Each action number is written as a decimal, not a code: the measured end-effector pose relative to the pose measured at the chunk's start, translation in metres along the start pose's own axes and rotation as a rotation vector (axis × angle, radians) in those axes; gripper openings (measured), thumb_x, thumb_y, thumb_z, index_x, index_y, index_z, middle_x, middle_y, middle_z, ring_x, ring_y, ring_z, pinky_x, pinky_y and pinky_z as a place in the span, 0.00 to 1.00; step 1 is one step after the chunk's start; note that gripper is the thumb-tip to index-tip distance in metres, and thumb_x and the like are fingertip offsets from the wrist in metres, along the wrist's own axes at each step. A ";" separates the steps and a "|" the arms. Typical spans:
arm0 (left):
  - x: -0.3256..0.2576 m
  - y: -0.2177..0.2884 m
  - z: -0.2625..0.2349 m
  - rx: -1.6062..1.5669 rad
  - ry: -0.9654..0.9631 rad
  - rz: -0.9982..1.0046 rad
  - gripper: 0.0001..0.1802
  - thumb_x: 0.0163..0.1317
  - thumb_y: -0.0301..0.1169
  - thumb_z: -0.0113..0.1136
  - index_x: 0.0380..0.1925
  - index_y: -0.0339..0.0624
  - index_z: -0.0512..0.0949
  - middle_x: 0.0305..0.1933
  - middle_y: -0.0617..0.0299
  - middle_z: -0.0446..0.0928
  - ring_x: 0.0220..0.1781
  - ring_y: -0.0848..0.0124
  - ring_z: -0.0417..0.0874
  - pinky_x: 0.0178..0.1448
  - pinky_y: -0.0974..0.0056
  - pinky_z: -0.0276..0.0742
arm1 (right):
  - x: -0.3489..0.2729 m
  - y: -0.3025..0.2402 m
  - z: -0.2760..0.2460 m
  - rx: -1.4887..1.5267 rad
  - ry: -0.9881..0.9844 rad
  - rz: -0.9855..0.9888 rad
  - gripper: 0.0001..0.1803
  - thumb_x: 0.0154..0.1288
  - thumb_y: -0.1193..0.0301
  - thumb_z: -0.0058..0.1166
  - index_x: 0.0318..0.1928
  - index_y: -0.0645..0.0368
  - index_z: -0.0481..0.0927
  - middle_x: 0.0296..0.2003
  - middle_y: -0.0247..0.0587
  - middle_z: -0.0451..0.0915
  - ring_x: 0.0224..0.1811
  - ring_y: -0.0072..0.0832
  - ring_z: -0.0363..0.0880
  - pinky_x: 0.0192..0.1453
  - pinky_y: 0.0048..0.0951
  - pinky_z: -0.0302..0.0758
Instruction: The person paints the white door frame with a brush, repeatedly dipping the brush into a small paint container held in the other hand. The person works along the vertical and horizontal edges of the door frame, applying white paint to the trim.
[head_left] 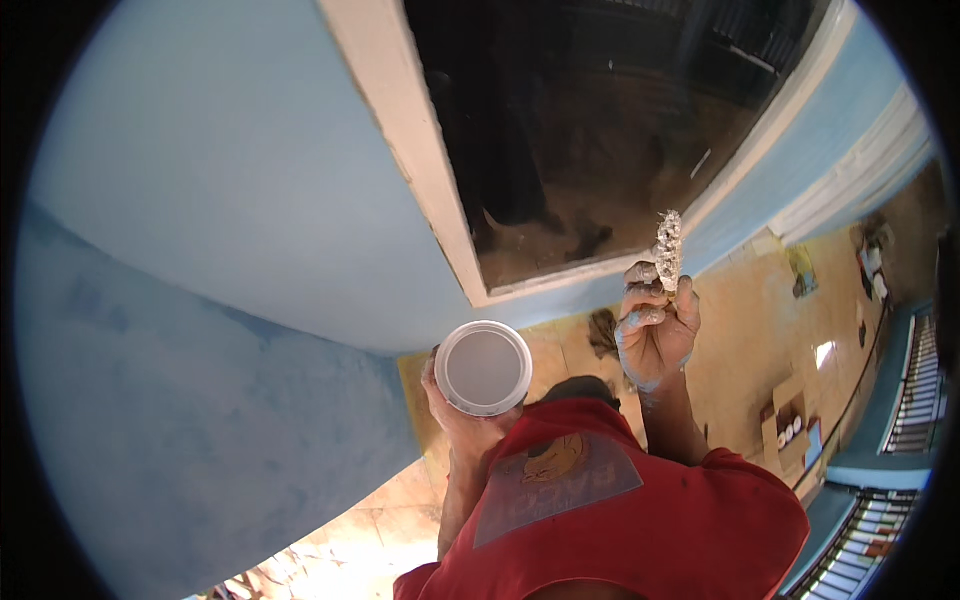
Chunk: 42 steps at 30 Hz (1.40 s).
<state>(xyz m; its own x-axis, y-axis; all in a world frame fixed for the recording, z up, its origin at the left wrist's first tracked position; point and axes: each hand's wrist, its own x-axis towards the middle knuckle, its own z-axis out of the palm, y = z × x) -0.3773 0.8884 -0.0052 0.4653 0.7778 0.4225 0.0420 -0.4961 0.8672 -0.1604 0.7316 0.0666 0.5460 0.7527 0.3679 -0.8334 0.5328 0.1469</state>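
A smooth light blue painted wall [220, 180] was observed across the upper left, with a darker, mottled blue surface [200, 430] below it. A tan tiled floor [735, 330] was noted beneath and to the right. A large pane of dark, reflective glass [600, 120] was found bordered by a cream-coloured frame [425, 140]. A red shirt with a printed picture [640, 530] was worn by the person. On the floor at the right, an open brown cardboard box [775, 435] was recorded, with white rounded items inside.

A round white plastic container [486, 328] was held in front of the shirt, near the lower corner of the frame; pale grey was seen within its rim. It was gripped around its side by the left hand [455, 418], which was partly hidden by it. The right hand [655, 335], marked with blue and whitish smears, was raised to the right of the container. A short, knobbly, whitish brush-like tool [669, 250] was pinched upright between its thumb and fingers, apart from the container.
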 end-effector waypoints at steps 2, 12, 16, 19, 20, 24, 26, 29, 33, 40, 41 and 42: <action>-0.013 0.004 -0.007 0.008 -0.023 -0.120 0.58 0.39 0.41 0.87 0.70 0.31 0.66 0.63 0.46 0.80 0.62 0.53 0.85 0.67 0.49 0.80 | -0.013 0.000 -0.003 0.028 0.111 -0.029 0.25 0.84 0.65 0.58 0.73 0.62 0.75 0.61 0.43 0.79 0.57 0.30 0.82 0.61 0.34 0.88; -0.014 -0.007 0.011 -0.334 -0.161 -0.032 0.51 0.50 0.34 0.85 0.71 0.31 0.66 0.61 0.47 0.80 0.56 0.58 0.87 0.61 0.52 0.85 | 0.027 0.005 0.010 -0.065 0.024 -0.070 0.18 0.84 0.67 0.57 0.66 0.64 0.80 0.54 0.50 0.88 0.48 0.34 0.92 0.56 0.35 0.94; 0.010 0.042 0.048 -0.381 -0.417 0.005 0.54 0.45 0.27 0.84 0.73 0.32 0.66 0.59 0.50 0.82 0.53 0.60 0.88 0.59 0.52 0.88 | 0.010 -0.026 0.020 -0.089 -0.104 -0.147 0.19 0.83 0.71 0.56 0.68 0.64 0.79 0.59 0.56 0.86 0.53 0.39 0.92 0.58 0.39 0.95; 0.003 0.033 0.077 -0.413 -0.422 -0.047 0.58 0.40 0.29 0.87 0.73 0.34 0.66 0.63 0.49 0.80 0.59 0.58 0.87 0.65 0.50 0.84 | -0.017 -0.041 0.037 -0.087 -0.039 -0.214 0.21 0.83 0.70 0.57 0.70 0.65 0.77 0.59 0.55 0.86 0.53 0.37 0.92 0.57 0.39 0.95; 0.002 0.033 0.092 -0.416 -0.446 -0.030 0.59 0.39 0.30 0.88 0.73 0.34 0.65 0.65 0.49 0.80 0.61 0.57 0.86 0.67 0.49 0.83 | -0.032 -0.052 0.047 -0.184 0.064 -0.259 0.20 0.83 0.65 0.60 0.68 0.61 0.80 0.57 0.46 0.87 0.49 0.31 0.91 0.53 0.32 0.94; -0.004 0.048 0.145 -0.411 -0.588 0.100 0.62 0.38 0.31 0.88 0.76 0.34 0.63 0.68 0.48 0.79 0.66 0.55 0.85 0.73 0.48 0.80 | -0.086 -0.102 0.057 -0.197 0.057 -0.438 0.20 0.84 0.65 0.58 0.68 0.59 0.80 0.57 0.47 0.88 0.50 0.30 0.91 0.53 0.33 0.94; -0.008 0.057 0.176 -0.427 -0.677 0.119 0.63 0.38 0.31 0.87 0.77 0.34 0.63 0.67 0.49 0.79 0.67 0.55 0.85 0.74 0.47 0.80 | -0.110 -0.133 0.063 -0.208 0.054 -0.501 0.19 0.84 0.65 0.58 0.68 0.60 0.80 0.56 0.47 0.88 0.50 0.31 0.92 0.53 0.34 0.95; -0.027 0.106 0.226 -0.549 -0.771 0.068 0.63 0.37 0.31 0.87 0.77 0.34 0.64 0.67 0.50 0.80 0.67 0.54 0.85 0.75 0.46 0.79 | -0.142 -0.183 0.072 -0.200 0.037 -0.574 0.20 0.84 0.65 0.58 0.68 0.60 0.80 0.54 0.48 0.89 0.49 0.32 0.92 0.52 0.37 0.95; -0.052 0.120 0.300 -0.510 -0.823 0.227 0.67 0.38 0.19 0.87 0.81 0.38 0.59 0.71 0.47 0.78 0.69 0.57 0.85 0.70 0.53 0.88 | -0.180 -0.253 0.102 -0.202 0.013 -0.650 0.21 0.83 0.66 0.59 0.69 0.61 0.79 0.55 0.48 0.88 0.49 0.34 0.91 0.52 0.40 0.95; -0.095 0.182 0.430 -0.501 -0.937 0.247 0.56 0.44 0.28 0.87 0.76 0.37 0.67 0.66 0.51 0.82 0.66 0.59 0.87 0.66 0.53 0.88 | -0.263 -0.373 0.127 -0.211 0.069 -0.775 0.20 0.82 0.67 0.59 0.68 0.58 0.81 0.59 0.52 0.87 0.51 0.40 0.92 0.53 0.44 0.94; -0.099 0.192 0.446 -0.549 -0.965 0.224 0.54 0.45 0.27 0.86 0.75 0.36 0.69 0.65 0.51 0.83 0.65 0.59 0.87 0.66 0.53 0.88 | -0.272 -0.386 0.134 -0.225 0.075 -0.818 0.20 0.82 0.67 0.59 0.68 0.58 0.81 0.59 0.53 0.87 0.51 0.40 0.92 0.53 0.44 0.94; -0.104 0.203 0.461 -0.595 -0.987 0.197 0.53 0.45 0.27 0.86 0.74 0.36 0.70 0.64 0.52 0.83 0.64 0.59 0.88 0.67 0.52 0.87 | -0.280 -0.397 0.140 -0.237 0.084 -0.855 0.19 0.82 0.67 0.58 0.68 0.57 0.81 0.60 0.53 0.87 0.51 0.41 0.92 0.53 0.45 0.94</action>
<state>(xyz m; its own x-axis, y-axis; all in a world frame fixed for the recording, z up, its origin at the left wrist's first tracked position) -0.0096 0.5294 0.0052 0.9137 -0.0595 0.4021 -0.4063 -0.1125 0.9068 0.0061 0.2551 0.0342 0.9854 0.0817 0.1494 -0.1033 0.9843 0.1432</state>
